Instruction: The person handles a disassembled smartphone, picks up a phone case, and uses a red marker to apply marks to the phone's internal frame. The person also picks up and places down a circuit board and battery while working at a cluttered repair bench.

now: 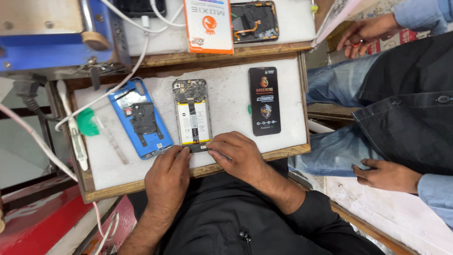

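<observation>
An opened phone (192,114) with its battery and circuit board exposed lies face down in the middle of a white work board (226,89). My left hand (167,177) and my right hand (236,153) both rest at the phone's near end, fingertips pinching its bottom edge. A blue back cover (138,118) with a dark plate inside lies just left of the phone. Right of it lies a black flat package (264,101).
A toothbrush (75,127) and a green pick (87,123) lie at the board's left side. White cables (118,85) cross it. A white and orange box (208,24) and another opened phone frame (254,21) sit on the upper shelf. Another person (401,108) sits at the right.
</observation>
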